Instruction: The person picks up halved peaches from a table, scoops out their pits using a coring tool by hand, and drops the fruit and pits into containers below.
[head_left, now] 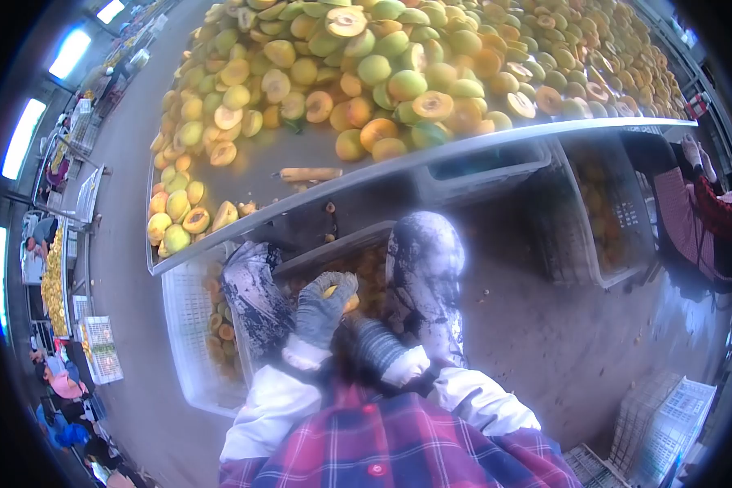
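In a grey knit glove, my left hand is closed around a yellow peach, which shows partly between the fingers. My right hand, in a striped grey glove, is close beside it at lower right; blur and shadow hide its fingers. Both hands are low between my knees, over a crate holding peach pieces. Above them, a metal-edged table bears a large heap of whole and halved peaches. A wooden-handled tool lies near the table's front edge.
A white crate with peach halves stands left of my legs. More crates sit under the table at right. Stacked crates stand at lower right. A seated person is at far right; other people work along tables at left.
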The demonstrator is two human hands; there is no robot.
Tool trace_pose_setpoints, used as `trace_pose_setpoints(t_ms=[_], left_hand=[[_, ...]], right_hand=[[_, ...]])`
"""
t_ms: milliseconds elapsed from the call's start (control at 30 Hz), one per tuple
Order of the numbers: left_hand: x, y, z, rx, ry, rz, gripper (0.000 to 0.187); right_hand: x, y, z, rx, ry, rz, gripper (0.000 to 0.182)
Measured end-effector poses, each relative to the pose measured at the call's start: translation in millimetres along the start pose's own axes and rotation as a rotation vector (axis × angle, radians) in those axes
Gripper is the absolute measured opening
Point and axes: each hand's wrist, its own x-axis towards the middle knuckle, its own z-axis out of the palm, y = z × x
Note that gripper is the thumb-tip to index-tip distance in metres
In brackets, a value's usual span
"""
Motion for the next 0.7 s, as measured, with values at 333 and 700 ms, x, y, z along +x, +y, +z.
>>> trace_pose_setpoints(t_ms=[333, 700], left_hand=[[-12, -16, -2, -0.030, 0.099, -0.042, 0.013], [-9, -91, -20, 0.047, 0.027, -0.014, 0.014]], right_hand=[[17, 49, -1, -0.482, -0.019, -0.438, 0.022], [-10, -30, 2, -0.927, -0.143, -0.431, 0.028]])
